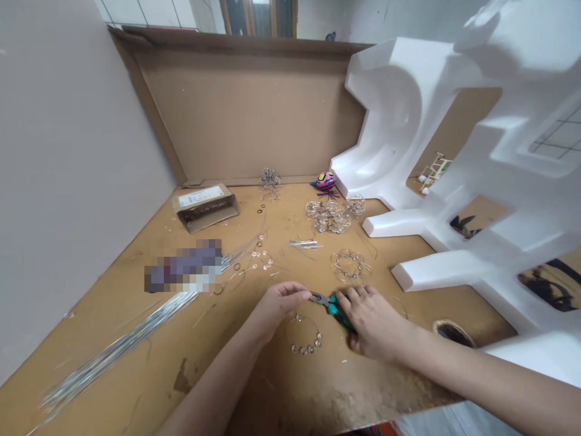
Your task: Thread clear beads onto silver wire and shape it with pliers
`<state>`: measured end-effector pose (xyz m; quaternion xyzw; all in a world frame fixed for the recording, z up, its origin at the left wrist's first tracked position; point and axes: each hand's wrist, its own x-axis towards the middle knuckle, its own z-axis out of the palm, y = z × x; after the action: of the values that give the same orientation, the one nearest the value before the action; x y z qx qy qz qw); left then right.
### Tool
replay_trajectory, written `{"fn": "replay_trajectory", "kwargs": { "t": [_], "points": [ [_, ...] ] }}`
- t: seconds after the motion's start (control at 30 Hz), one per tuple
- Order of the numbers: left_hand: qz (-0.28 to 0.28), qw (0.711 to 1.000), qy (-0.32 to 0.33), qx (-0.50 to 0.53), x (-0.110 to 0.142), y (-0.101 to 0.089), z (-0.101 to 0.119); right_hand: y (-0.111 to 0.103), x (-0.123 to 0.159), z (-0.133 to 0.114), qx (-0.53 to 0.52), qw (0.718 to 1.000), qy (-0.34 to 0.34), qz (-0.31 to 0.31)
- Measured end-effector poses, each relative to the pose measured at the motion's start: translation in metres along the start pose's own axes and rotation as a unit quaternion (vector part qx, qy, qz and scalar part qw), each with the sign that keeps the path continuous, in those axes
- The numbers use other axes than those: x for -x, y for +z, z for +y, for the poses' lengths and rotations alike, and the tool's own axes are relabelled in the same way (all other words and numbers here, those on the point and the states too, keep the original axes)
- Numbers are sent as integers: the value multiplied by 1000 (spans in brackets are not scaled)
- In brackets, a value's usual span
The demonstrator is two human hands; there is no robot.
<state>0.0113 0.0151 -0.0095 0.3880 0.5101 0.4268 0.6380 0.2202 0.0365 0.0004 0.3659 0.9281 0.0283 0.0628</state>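
Seen from the head camera, the right hand (373, 319) is closed around the teal handles of the pliers (333, 309), its fingers wrapped over them and clamping them against the palm. The left hand (282, 304) is curled, with its fingers (299, 293) together and reaching the steel nose of the pliers from the other side. Whether they pinch the nose or a thin wire there is too small to tell. The two hands are just apart, with the pliers between them.

Just below the pliers, a beaded ring (305, 336) of wire lies on the wooden bench (276, 387), near both hands. Farther up lie a wire flower (350, 265), a tangle of similar rings (328, 215), and a few short wire pieces (305, 244). Long wire rods (122, 345) fan across the left of the bench, beside a pixelated patch (184, 266). A cardboard box (205, 208) sits near the back, and a bright patterned object (325, 180) sits by white foam packing (431, 151). A tape roll (451, 333) lies near the right edge.
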Motion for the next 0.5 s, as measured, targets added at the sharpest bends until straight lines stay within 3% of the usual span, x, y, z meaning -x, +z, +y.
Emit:
{"fn": "replay_trajectory", "kwargs": {
  "t": [0.23,0.33,0.5],
  "points": [
    [-1,1000,11,23,-2,-6,1,-1,-8,10,-41,998,41,-14],
    [5,1000,16,25,0,-8,3,-12,0,25,-71,997,-2,14],
    [-15,999,24,35,5,-9,7,-28,12,48,-4,994,-48,98]
  ]
}}
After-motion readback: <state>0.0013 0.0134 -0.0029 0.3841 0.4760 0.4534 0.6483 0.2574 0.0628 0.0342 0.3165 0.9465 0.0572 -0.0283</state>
